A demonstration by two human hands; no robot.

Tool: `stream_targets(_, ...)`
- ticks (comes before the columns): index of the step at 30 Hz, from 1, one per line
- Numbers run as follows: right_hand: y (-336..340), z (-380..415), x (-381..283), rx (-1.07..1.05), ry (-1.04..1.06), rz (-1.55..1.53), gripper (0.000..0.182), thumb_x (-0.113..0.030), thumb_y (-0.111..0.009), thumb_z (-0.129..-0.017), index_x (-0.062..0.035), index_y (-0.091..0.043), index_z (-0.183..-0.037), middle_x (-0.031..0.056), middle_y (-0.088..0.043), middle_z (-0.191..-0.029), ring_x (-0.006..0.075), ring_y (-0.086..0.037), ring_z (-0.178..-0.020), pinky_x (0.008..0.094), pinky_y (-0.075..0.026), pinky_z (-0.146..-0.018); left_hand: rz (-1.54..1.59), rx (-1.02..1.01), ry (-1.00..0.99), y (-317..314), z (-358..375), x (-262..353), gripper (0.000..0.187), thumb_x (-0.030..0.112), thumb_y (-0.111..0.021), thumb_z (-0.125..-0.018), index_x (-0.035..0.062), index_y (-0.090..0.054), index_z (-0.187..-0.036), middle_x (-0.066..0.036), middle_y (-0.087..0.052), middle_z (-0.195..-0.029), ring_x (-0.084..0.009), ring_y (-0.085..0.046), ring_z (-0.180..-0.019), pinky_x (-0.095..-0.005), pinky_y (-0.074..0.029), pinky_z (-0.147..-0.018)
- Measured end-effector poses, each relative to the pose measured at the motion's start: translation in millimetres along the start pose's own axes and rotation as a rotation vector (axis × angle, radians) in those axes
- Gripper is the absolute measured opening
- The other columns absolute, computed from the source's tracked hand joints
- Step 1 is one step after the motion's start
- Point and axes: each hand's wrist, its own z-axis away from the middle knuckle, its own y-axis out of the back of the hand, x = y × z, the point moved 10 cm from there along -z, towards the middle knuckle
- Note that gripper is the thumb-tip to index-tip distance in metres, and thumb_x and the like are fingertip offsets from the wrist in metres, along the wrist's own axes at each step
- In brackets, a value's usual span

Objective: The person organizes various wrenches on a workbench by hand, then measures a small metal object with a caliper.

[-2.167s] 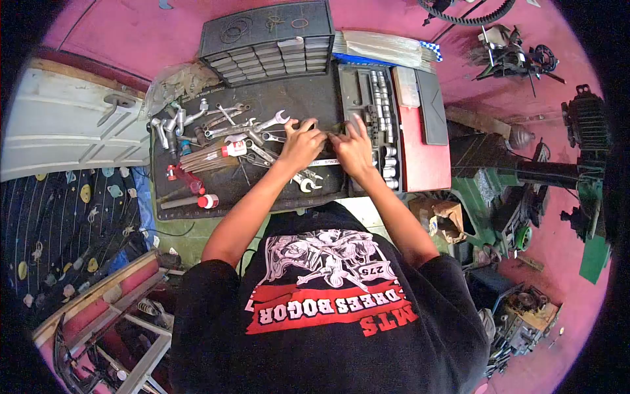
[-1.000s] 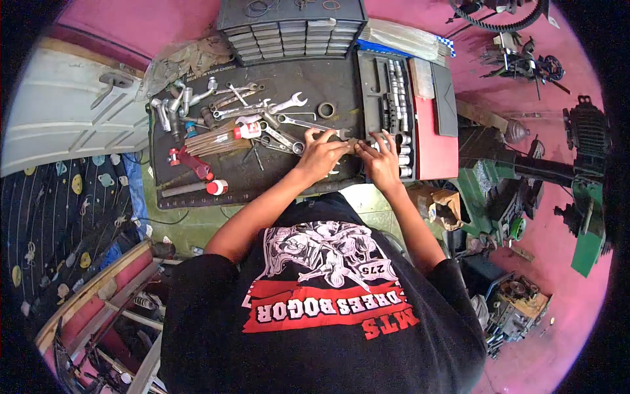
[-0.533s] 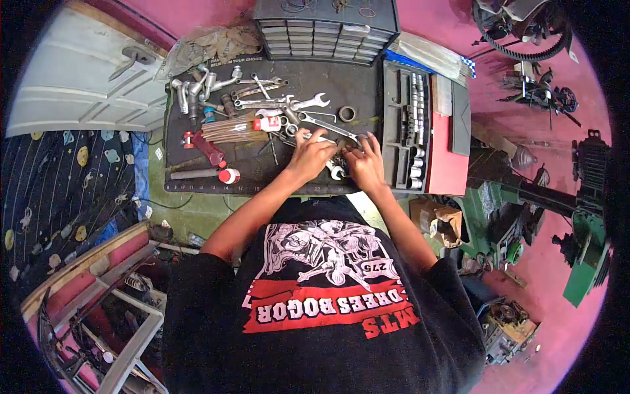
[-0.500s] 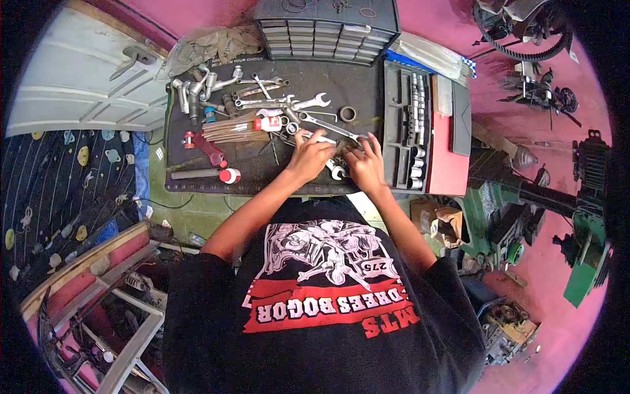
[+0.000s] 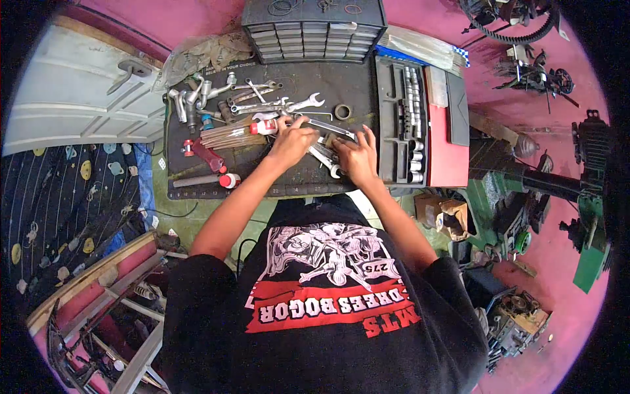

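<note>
My left hand (image 5: 293, 144) reaches into a loose pile of tools, fingers apart, beside the left end of a combination wrench (image 5: 328, 125). No grip on that wrench shows. Just right of the pile, my right hand (image 5: 356, 157) has its front fingers bent down and pinched together, with other fingers raised near the wrench's right end. What the pinch holds is hidden. Another open-end wrench (image 5: 325, 159) lies between the hands. Above them are a larger open-end wrench (image 5: 307, 103) and a metal ring (image 5: 342, 111).
A socket tray (image 5: 387, 157) lines the bench's right side beside a red panel (image 5: 448, 157). A drawer cabinet (image 5: 315, 39) stands at the back. Leftward lie a clear pack of brown sticks (image 5: 230, 134), a red bottle (image 5: 210, 154) and several T-shaped metal tools (image 5: 197, 98).
My left hand has moved left and slightly away from my body, off the wrench's middle. My right hand stays near the wrench's right end, its raised fingers more spread. The camera view has shifted slightly.
</note>
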Motion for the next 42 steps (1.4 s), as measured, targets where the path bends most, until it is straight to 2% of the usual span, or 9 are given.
stream_targets(4,-15,-8,-3,-0.039,0.038,0.038,0.032,-0.012,-0.069,-0.077,-0.0148,-0.079,-0.107,0.0032,-0.077,-0.110,0.0281,-0.057,-0.123,0.0536,-0.026,-0.121,-0.071,-0.131,-0.136,-15,-4,8,0.020,0.012,-0.072,-0.081,0.0156,-0.080,-0.099,0.004,-0.075,-0.110,-0.0191,-0.056,-0.126,-0.0584,-0.029,-0.104)
stream_targets(7,-13,-10,0,-0.065,0.027,-0.028,0.031,-0.013,-0.069,-0.076,-0.0142,-0.078,-0.105,0.0027,-0.076,-0.103,0.0262,-0.057,-0.119,0.0520,-0.028,-0.118,-0.039,-0.168,-0.144,-18,-7,8,0.017,0.012,-0.073,-0.078,0.0136,-0.078,-0.095,0.004,-0.073,-0.103,-0.0174,-0.056,-0.124,-0.0579,-0.030,-0.104)
stream_targets(9,-16,-14,-3,-0.143,0.074,-0.003,0.025,-0.014,-0.071,-0.075,-0.0145,-0.076,-0.100,0.0021,-0.074,-0.094,0.0242,-0.057,-0.112,0.0485,-0.034,-0.109,0.000,-0.193,-0.162,-17,-11,8,0.016,0.012,-0.073,-0.078,0.0131,-0.077,-0.093,0.004,-0.072,-0.101,-0.0173,-0.056,-0.123,-0.0572,-0.030,-0.104)
stream_targets(13,-17,-27,-5,-0.231,0.108,0.070,0.019,-0.017,-0.074,-0.072,-0.0144,-0.070,-0.091,0.0026,-0.073,-0.089,0.0233,-0.058,-0.106,0.0434,-0.038,-0.096,0.034,-0.217,-0.260,-11,-17,15,0.016,0.015,-0.076,-0.076,0.0125,-0.076,-0.091,0.002,-0.071,-0.096,-0.0181,-0.057,-0.120,-0.0563,-0.030,-0.104)
stream_targets(21,-27,-31,-5,-0.303,0.102,0.131,0.026,-0.018,-0.076,-0.071,-0.0108,-0.068,-0.095,0.0050,-0.073,-0.089,0.0244,-0.059,-0.103,0.0440,-0.038,-0.094,-0.001,-0.306,-0.304,-16,-21,18,0.020,0.019,-0.081,-0.072,0.0113,-0.076,-0.090,-0.001,-0.069,-0.095,-0.0205,-0.057,-0.121,-0.0577,-0.030,-0.105)
stream_targets(24,-31,-33,0,-0.299,0.057,0.100,0.034,-0.019,-0.080,-0.064,-0.0109,-0.063,-0.092,0.0049,-0.072,-0.089,0.0255,-0.058,-0.102,0.0455,-0.037,-0.089,0.013,-0.280,-0.303,-12,-22,18,0.021,0.020,-0.082,-0.071,0.0113,-0.076,-0.090,0.000,-0.070,-0.096,-0.0205,-0.057,-0.121,-0.0582,-0.030,-0.106)
stream_targets(30,-22,-35,8,-0.320,0.000,-0.040,0.044,-0.024,-0.086,-0.059,-0.0121,-0.067,-0.097,0.0055,-0.074,-0.092,0.0259,-0.058,-0.105,0.0484,-0.036,-0.088,0.046,-0.168,-0.296,4,-20,20,0.021,0.021,-0.083,-0.070,0.0117,-0.076,-0.087,0.002,-0.069,-0.096,-0.0181,-0.057,-0.122,-0.0578,-0.030,-0.105)
stream_targets(36,-16,-34,6,-0.361,0.011,-0.100,0.043,-0.028,-0.087,-0.061,-0.0117,-0.068,-0.096,0.0052,-0.074,-0.092,0.0276,-0.059,-0.105,0.0487,-0.035,-0.086,0.116,-0.148,-0.271,14,-12,24,0.016,0.019,-0.083,-0.070,0.0126,-0.071,-0.079,0.005,-0.067,-0.097,-0.0173,-0.056,-0.121,-0.0572,-0.029,-0.103)
stream_targets(42,6,-27,20,-0.371,-0.058,-0.068,0.048,-0.031,-0.089,-0.060,-0.0143,-0.068,-0.099,0.0059,-0.075,-0.096,0.0278,-0.058,-0.106,0.0467,-0.035,-0.091,0.170,-0.098,-0.290,22,-25,39,0.015,0.019,-0.081,-0.070,0.0138,-0.072,-0.081,0.005,-0.066,-0.099,-0.0192,-0.056,-0.122,-0.0571,-0.029,-0.101)
